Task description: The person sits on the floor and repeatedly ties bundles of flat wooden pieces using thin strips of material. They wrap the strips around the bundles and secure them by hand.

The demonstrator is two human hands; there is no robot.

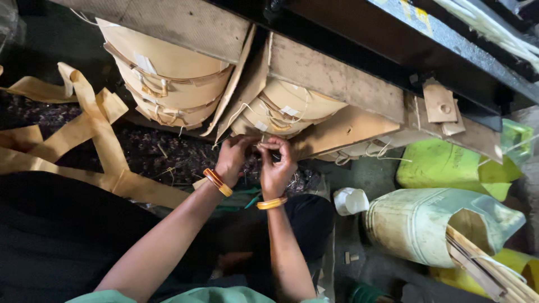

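Both my hands meet under a wooden bench, in front of a bundle of tan paper bags [292, 112]. My left hand [234, 156] pinches thin pale string [259, 145] at the bundle's lower edge. My right hand [276, 163] pinches the same string from the other side, fingertips almost touching the left ones. Orange and gold bangles sit on both wrists. A second, larger bundle of tan bags [168, 78] lies to the left, also tied with string.
Wooden planks [331, 76] overhang the bundles, with a black metal frame [426, 45] above. Long brown paper strips [95, 134] trail at left. A cut plastic jug holding wooden sticks [432, 224], a green canister [443, 165] and a white cup [351, 201] stand at right.
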